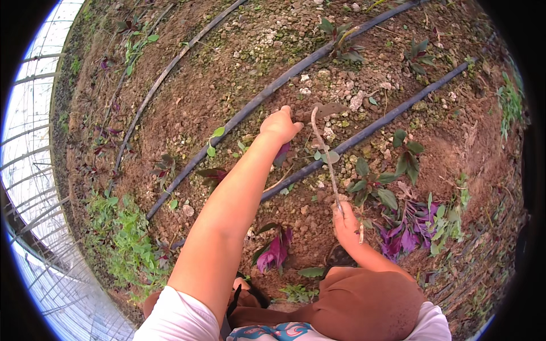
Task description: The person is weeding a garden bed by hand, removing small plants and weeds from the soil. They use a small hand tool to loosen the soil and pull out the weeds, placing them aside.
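Note:
My left hand is stretched out over the soil between two dark irrigation hoses, its fingers bent down; what is under the fingertips is hidden. My right hand, lower and to the right, is closed around the near end of a thin, crooked tool handle. The handle crosses the nearer hose and ends at a soil-coloured blade on the ground, just right of my left hand. A purple-leaved plant shows beside my left wrist. Dark green plants stand right of the handle.
The farther hose and a thinner one run diagonally across the bed. Uprooted-looking purple plants lie right of my right hand, and another purple plant is near my feet. Green weeds grow at left, beside a pale ribbed structure.

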The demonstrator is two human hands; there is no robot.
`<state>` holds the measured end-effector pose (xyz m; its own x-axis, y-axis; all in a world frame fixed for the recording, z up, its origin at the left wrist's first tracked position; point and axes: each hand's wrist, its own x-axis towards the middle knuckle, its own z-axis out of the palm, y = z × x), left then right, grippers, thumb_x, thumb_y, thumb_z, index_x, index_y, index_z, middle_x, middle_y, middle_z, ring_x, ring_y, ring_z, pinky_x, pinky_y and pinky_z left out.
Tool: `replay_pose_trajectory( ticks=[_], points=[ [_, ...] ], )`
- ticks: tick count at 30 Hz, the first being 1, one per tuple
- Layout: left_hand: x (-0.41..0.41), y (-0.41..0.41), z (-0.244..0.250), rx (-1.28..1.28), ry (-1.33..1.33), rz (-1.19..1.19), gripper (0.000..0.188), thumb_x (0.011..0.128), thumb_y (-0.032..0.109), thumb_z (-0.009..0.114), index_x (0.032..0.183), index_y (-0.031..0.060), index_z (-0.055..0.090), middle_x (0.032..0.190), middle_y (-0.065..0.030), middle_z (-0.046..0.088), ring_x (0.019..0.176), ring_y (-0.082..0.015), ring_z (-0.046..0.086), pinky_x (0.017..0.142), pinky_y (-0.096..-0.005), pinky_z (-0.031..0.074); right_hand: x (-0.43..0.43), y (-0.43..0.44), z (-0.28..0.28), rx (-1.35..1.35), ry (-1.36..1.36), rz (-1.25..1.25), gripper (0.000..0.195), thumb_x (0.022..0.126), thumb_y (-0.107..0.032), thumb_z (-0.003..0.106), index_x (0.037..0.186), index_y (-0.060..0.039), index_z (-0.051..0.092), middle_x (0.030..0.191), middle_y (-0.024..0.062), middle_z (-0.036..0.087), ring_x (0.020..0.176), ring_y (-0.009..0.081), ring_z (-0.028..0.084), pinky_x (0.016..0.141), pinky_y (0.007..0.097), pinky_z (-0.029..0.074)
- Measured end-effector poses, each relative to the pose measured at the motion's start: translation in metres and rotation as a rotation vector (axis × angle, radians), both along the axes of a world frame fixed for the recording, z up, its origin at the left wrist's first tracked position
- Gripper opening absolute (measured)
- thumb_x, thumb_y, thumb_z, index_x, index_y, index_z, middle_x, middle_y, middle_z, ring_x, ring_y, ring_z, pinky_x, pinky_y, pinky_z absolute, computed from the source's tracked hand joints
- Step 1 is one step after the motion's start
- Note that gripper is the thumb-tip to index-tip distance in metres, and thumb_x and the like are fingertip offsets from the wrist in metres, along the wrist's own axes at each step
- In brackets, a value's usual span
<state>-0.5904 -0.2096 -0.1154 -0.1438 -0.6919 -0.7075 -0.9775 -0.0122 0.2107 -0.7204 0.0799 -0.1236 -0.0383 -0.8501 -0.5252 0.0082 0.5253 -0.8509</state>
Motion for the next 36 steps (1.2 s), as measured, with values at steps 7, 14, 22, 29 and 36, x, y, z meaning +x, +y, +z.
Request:
replay_pose_trajectory(
  ticks=[7, 14, 22, 29, 36],
  points=[
    [-0.013, -0.002, 0.002, -0.092, -0.069, -0.017, 0.034, 0.082, 0.032, 0.054, 0.11, 0.0138, 0.053, 0.101, -0.0123, 0.061, 0.097, -0.0273, 0.056, 0.082, -0.0383, 0.044, 0.003, 0.005, -0.002, 0.023, -0.025, -0.077, 0.019, 0.093, -0.023, 0.039, 0.099, -0.0056, 0.045, 0.067, -0.0023, 0.038, 0.056, 0.0056, 0.035, 0.051, 0.0233, 0.033],
    [-0.023, -0.004, 0.008, -0.124, -0.161, -0.166, 0.032, 0.081, 0.033, 0.056, 0.108, 0.0155, 0.055, 0.096, -0.0097, 0.062, 0.093, -0.0258, 0.058, 0.076, -0.0384, 0.047, 0.001, 0.004, 0.0, -0.021, 0.025, -0.031, 0.021, 0.094, -0.023, 0.039, 0.101, -0.005, 0.046, 0.065, -0.0025, 0.038, 0.056, 0.0057, 0.035, 0.05, 0.024, 0.033],
    [-0.015, -0.011, 0.003, -0.051, -0.134, -0.188, 0.039, 0.077, 0.031, 0.06, 0.11, 0.0114, 0.053, 0.096, -0.0108, 0.062, 0.094, -0.0268, 0.058, 0.077, -0.0388, 0.047, 0.0, 0.004, -0.003, 0.032, 0.044, -0.028, 0.025, 0.093, -0.026, 0.04, 0.102, -0.005, 0.048, 0.065, 0.001, 0.043, 0.056, 0.0098, 0.039, 0.051, 0.0287, 0.035],
    [-0.018, -0.003, 0.001, -0.09, -0.17, -0.301, 0.027, 0.074, 0.017, 0.063, 0.098, 0.0065, 0.056, 0.098, -0.0142, 0.062, 0.096, -0.0283, 0.059, 0.079, -0.0363, 0.048, -0.002, 0.006, -0.013, -0.018, 0.106, -0.026, 0.024, 0.092, -0.025, 0.041, 0.101, -0.0043, 0.048, 0.064, 0.0033, 0.044, 0.054, 0.0121, 0.04, 0.05, 0.0308, 0.034],
    [-0.023, 0.0, -0.021, -0.185, -0.196, -0.27, 0.016, 0.08, 0.009, 0.051, 0.095, 0.0042, 0.056, 0.097, -0.015, 0.062, 0.092, -0.0281, 0.061, 0.075, -0.0365, 0.05, -0.006, 0.003, -0.008, 0.023, 0.134, 0.012, 0.024, 0.092, -0.026, 0.041, 0.1, -0.0041, 0.049, 0.064, 0.004, 0.044, 0.054, 0.0132, 0.04, 0.05, 0.0317, 0.034]
  ],
)
